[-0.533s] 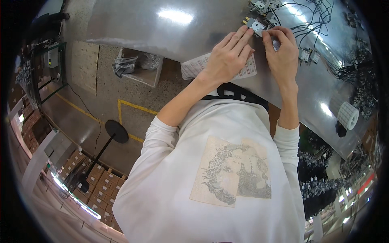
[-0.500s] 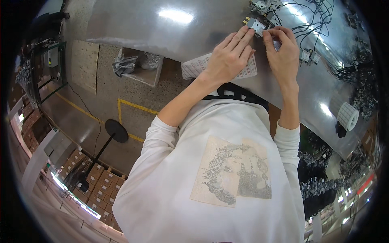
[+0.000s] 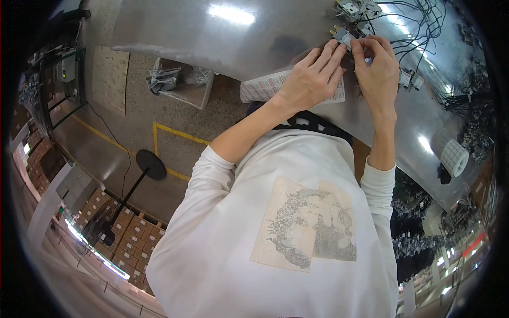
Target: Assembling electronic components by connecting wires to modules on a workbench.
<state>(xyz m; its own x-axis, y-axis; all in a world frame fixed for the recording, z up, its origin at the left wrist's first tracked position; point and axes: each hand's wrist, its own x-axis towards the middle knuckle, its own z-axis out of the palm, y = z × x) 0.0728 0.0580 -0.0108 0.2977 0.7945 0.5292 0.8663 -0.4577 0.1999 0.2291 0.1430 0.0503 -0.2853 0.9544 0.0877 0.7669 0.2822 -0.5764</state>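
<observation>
A small metal-cased part (image 3: 345,40) with brass-coloured prongs lies on the metal table (image 3: 175,26) under my fingertips. My left hand (image 3: 310,79) reaches to it with fingers stretched out, the tips resting at its near left edge and the thumb away from it. From the right, my right hand (image 3: 376,69) has its thumb and forefinger closed together at the part's side; what they pinch is too small to make out. Partly covered by my left hand, a white sheet of printed labels (image 3: 265,87) lies at the table's near edge.
Similar metal parts (image 3: 352,9) with black wires (image 3: 419,24) lie just beyond. Two more parts (image 3: 411,79) are right of my right hand. A white label roll (image 3: 454,158) stands at the far right. A bin (image 3: 199,93) sits on the floor at left.
The view has shifted slightly, so table, parts and hands appear a little further right. My right thumb and forefinger have drawn closer together at the part.
</observation>
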